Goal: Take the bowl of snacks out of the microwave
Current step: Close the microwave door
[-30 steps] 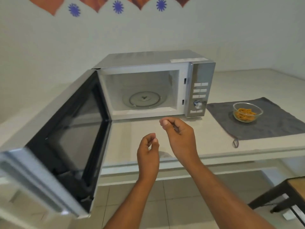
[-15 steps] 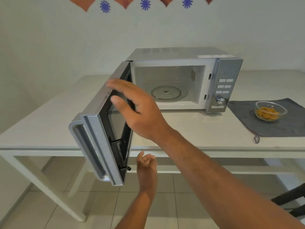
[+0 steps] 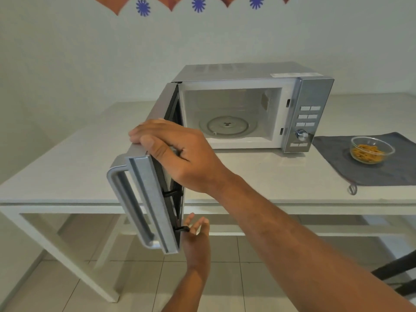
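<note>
The microwave (image 3: 252, 91) in the middle of the frame is silver-grey outside, white inside, with a clear turntable (image 3: 227, 127) and pale buttons on its grey panel (image 3: 309, 115). Its door (image 3: 146, 194), lower left of centre, is silver with a black inner frame. The table (image 3: 67, 158) is white. At the right edge a dark grey cloth (image 3: 331, 149) carries a clear bowl (image 3: 372, 149) of orange-yellow snacks (image 3: 367, 153). The wall (image 3: 67, 52) is off-white, with blue flower shapes (image 3: 143, 7) and red-orange points (image 3: 105, 3) along the top. The floor (image 3: 135, 284) is pale tile with grey grout lines.
</note>
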The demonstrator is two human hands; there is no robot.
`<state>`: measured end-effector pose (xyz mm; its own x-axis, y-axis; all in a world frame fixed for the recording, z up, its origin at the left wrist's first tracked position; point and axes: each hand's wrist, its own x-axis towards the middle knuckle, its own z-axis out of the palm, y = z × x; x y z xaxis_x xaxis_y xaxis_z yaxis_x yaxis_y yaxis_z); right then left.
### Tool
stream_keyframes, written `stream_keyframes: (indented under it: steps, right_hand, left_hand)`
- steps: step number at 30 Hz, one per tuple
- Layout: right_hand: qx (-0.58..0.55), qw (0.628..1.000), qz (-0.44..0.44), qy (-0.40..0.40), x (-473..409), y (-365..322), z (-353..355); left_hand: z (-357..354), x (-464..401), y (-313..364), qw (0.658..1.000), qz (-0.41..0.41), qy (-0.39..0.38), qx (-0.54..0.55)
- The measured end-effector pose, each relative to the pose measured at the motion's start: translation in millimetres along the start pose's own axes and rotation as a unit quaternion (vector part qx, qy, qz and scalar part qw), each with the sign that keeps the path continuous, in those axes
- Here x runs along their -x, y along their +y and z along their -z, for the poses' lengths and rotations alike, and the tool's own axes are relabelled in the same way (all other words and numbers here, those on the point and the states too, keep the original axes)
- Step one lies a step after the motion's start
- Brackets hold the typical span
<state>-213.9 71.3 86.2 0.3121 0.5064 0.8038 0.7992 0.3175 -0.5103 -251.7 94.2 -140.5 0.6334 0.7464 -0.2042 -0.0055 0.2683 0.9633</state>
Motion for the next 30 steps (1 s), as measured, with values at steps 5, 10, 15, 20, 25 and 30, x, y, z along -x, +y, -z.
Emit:
stream_keyframes:
  steps: [5, 10, 15, 20, 25, 30]
  right_hand:
    - [-0.050, 0.998, -0.047, 0.015, 15, 4, 40]
    - [-0.094, 0.990, -0.082, 0.063, 31, 4, 86]
    - [-0.081, 0.982, -0.105, 0.135, 48, 11, 132]
    - [-0.004, 0.966, -0.133, 0.223, 62, 20, 167]
    - [0.078, 0.938, -0.176, 0.290, 71, 36, 194]
    - [0.096, 0.912, -0.209, 0.339, 82, 53, 216]
  left_hand:
    - [-8, 10, -21, 0.998, -0.037, -0.026, -0.048]
    - [-23, 15, -26, 0.995, -0.013, -0.090, -0.032]
    - [-44, 28, -20, 0.979, -0.135, -0.144, 0.045]
    - [-80, 43, -13, 0.970, -0.182, -0.141, -0.084]
    - [-118, 53, 7, 0.957, -0.219, -0.175, -0.079]
    - [-158, 39, 19, 0.954, -0.199, -0.196, -0.105]
